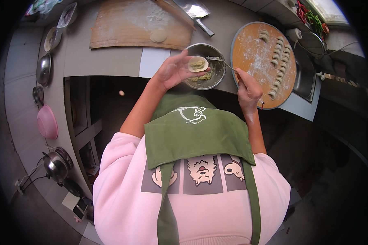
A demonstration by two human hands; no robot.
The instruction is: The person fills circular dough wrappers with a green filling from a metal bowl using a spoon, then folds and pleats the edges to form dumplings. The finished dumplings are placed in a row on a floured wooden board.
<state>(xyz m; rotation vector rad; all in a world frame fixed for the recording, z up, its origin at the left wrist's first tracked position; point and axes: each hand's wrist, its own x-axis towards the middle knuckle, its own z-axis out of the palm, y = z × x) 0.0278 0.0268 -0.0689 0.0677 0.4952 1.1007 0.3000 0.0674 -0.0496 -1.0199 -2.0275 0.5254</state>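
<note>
A round dumpling wrapper (190, 65) rests on the fingers of my left hand (174, 69), with a mound of yellow-green filling (198, 64) on it. My right hand (248, 87) grips the handle of a metal spoon (224, 61), whose bowl end points left, close to the wrapper. Beneath both is a steel mixing bowl (220, 80) with more filling at its bottom; my left hand covers part of its rim. One flat wrapper (158, 36) lies on the floured wooden board (116, 29) farther back.
To the right, a round board (248, 46) carries rows of folded dumplings (277, 81) and loose flour. A cleaver (204, 26) and a rolling pin (178, 12) lie at the back. A sink (306, 73) is beyond the round board. Bowls and a pink basin (47, 122) line the left counter.
</note>
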